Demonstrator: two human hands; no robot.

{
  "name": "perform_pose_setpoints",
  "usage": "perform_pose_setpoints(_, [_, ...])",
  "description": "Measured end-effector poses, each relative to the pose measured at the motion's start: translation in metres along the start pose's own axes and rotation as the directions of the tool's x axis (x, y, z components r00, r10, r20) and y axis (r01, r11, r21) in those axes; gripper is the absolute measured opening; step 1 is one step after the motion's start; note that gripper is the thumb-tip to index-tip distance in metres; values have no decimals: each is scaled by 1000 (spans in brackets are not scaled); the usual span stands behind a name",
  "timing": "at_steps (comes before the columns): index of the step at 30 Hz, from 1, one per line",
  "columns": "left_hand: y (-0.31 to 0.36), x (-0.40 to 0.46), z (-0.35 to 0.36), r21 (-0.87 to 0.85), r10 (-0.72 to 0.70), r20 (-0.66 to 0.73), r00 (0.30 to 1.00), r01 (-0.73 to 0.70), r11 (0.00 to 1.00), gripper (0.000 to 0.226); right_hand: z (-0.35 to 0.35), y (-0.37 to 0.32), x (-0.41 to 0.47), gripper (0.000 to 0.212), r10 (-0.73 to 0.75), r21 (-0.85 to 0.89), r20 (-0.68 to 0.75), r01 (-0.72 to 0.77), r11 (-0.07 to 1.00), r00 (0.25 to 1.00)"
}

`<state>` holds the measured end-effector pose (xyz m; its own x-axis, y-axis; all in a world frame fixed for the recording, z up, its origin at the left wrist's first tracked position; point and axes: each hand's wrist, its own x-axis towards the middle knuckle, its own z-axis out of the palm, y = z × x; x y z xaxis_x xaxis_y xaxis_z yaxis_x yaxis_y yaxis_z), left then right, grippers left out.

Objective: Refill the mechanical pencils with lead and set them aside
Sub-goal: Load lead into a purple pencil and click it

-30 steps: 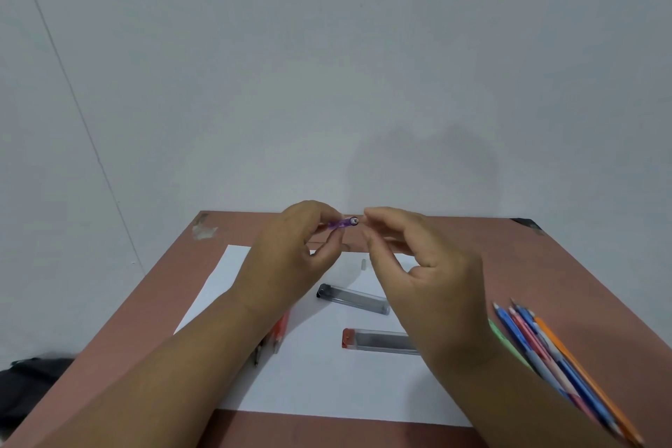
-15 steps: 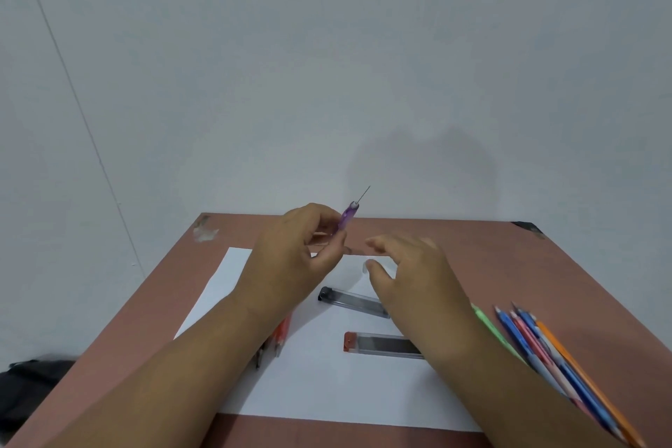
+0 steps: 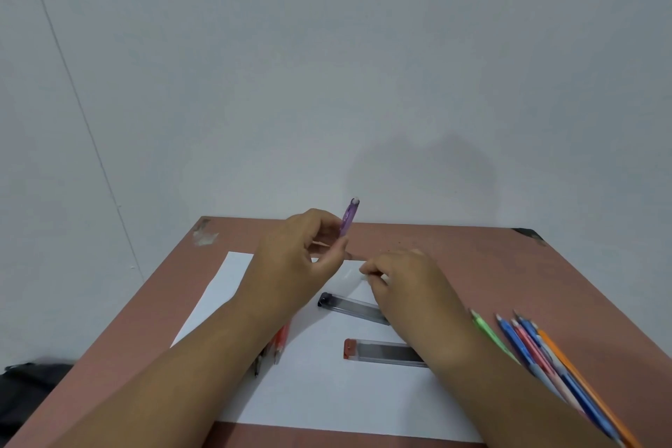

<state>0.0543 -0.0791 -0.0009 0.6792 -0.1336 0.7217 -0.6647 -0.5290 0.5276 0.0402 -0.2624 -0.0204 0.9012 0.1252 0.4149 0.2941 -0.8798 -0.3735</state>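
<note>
Left hand (image 3: 296, 262) holds the purple mechanical pencil (image 3: 348, 217) upright; right hand (image 3: 403, 278) pinches something small and white; five coloured pencils (image 3: 538, 349) wait right.

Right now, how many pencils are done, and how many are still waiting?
I can't count finished ones for sure. Two or so pencils lie under the left arm, perhaps already set aside. The left hand holds a purple pencil upright, while the right hand reaches down to the paper near the lead cases. About five pencils at the right look still to do.
</note>
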Motion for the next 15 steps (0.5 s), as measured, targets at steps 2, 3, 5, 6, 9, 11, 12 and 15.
perform_pose_setpoints(2, [0, 0, 0, 15, 8, -3, 1000, -8, 1000, 26, -1, -2, 0, 20, 0, 28, -62, 2, 1000, 998])
perform_pose_setpoints(3, [-1, 0, 0, 27, 15, -7, 1000, -14, 1000, 24, -2, -3, 1, 19, -4, 53, -112, 10, 999, 994])
perform_pose_setpoints(5, [-5, 1, 0, 73, 35, -13, 999, -34, 997, 18, -5, -5, 1, 17, 9, 144, -227, 25, 989, 974])
perform_pose_setpoints(6, [-6, 1, 0, 104, 49, -20, 999, -46, 993, 15, -7, -7, 1, 16, 22, 200, -285, 36, 979, 958])
perform_pose_setpoints(9, [-9, 3, 0, 163, 87, -41, 995, -80, 983, 14, -19, -14, -2, 14, 37, 300, -453, 114, 947, 891])
perform_pose_setpoints(11, [-10, 3, -1, 173, 95, -41, 995, -86, 981, 14, -26, -19, -4, 15, 29, 324, -557, 185, 928, 830])
perform_pose_setpoints(12, [-11, 3, -2, 179, 95, -39, 995, -86, 980, 14, -28, -19, -5, 15, 22, 333, -595, 221, 917, 803])
perform_pose_setpoints(15, [-12, 4, -4, 205, 103, -29, 994, -95, 974, 16, -30, -20, -5, 14, -25, 319, -647, 300, 899, 762])
